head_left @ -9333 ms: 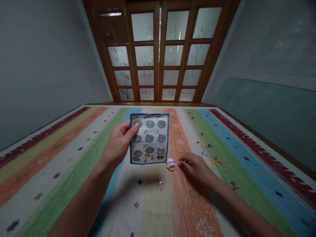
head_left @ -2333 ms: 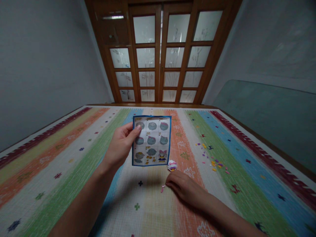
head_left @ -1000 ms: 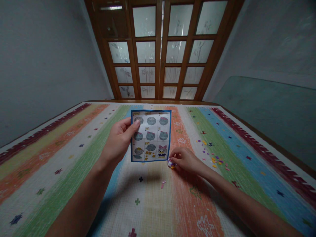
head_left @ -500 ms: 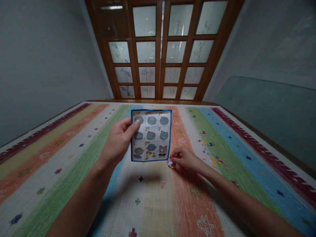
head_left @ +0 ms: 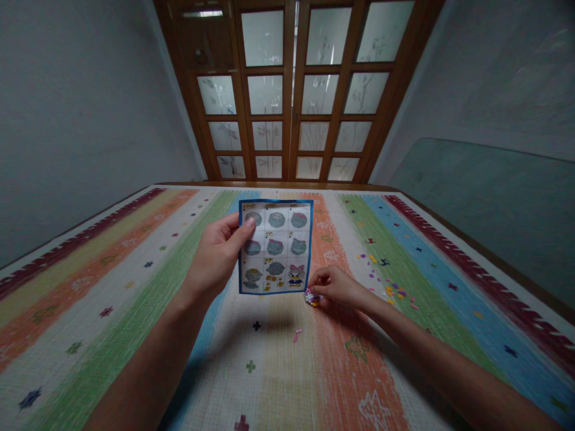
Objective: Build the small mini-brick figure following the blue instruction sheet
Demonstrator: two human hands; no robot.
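My left hand (head_left: 222,245) pinches the left edge of a blue-bordered instruction sheet (head_left: 281,246), thumb in front and fingers behind. The sheet stands upright above the tablecloth, its printed building steps facing me. By its lower right corner, my right hand (head_left: 335,286) has thumb and fingers closed on a small model of tiny building bricks (head_left: 313,297), white, purple, pink and yellow. The hand partly covers the model. Two pink bricks (head_left: 297,335) lie on the cloth below the sheet.
Loose yellow, purple and pink bricks (head_left: 395,292) are scattered right of my right hand. A striped, patterned cloth (head_left: 287,389) covers the table. Beyond its far edge stands a wooden door with glass panes (head_left: 265,96); walls rise on both sides.
Hardly anything differs: my right hand has shifted very slightly at the brick model. My left hand and the sheet stay almost in place.
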